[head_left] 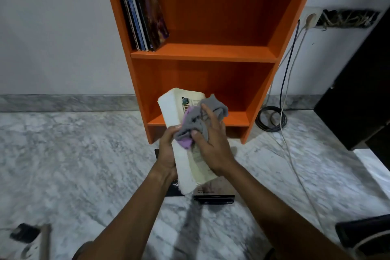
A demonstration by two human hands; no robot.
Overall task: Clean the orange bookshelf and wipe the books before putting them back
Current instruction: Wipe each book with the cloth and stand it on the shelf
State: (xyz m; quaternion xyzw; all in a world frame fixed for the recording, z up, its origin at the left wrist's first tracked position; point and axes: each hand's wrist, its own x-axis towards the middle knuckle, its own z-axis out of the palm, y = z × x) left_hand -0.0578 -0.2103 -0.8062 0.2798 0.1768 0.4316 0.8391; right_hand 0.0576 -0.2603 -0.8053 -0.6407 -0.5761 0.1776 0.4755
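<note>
My left hand [167, 150] grips a thick white book [175, 120] by its page edge, holding it tilted in front of the orange bookshelf [202, 53]. My right hand [211, 143] holds a grey and purple cloth [196, 121] bunched against the book's cover. Several books [141, 10] lean at the left of the shelf's upper compartment. The lower compartment holds nothing that I can see. Below the held book, dark books [213, 194] lie flat on the marble floor.
Cables [272, 118] run from a wall socket [310, 20] down to a coil on the floor right of the shelf. A dark cabinet [363, 95] stands at the right. A dark object [24, 233] lies at bottom left.
</note>
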